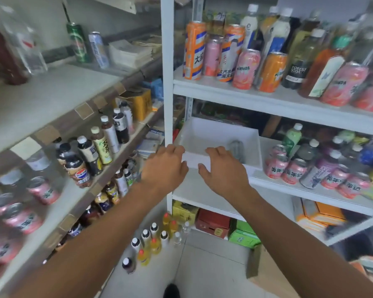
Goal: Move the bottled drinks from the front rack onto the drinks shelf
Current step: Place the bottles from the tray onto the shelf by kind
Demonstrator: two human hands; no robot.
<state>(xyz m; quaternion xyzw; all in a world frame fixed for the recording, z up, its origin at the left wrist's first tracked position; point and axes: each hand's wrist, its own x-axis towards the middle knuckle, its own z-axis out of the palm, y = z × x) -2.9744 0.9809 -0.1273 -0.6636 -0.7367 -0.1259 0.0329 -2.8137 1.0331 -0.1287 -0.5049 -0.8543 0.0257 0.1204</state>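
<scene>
A white open bin (pixel 213 134) stands on the middle shelf (pixel 267 179) of the white rack in front of me, with one clear bottle (pixel 237 150) inside it. My left hand (pixel 166 166) and my right hand (pixel 222 168) reach side by side to the bin's near rim, fingers bent over its edge. Neither hand holds a bottle. Bottled drinks (pixel 108 134) line the middle shelf of the rack on my left, among them a cola bottle (pixel 78 168).
Cans and bottles crowd the upper shelf (pixel 267 97) and the right part of the middle shelf. Several bottles (pixel 153 241) stand on the tiled floor below my arms. Boxes (pixel 215 222) fill the bottom shelf. Pink cans (pixel 41 190) lie on the left rack.
</scene>
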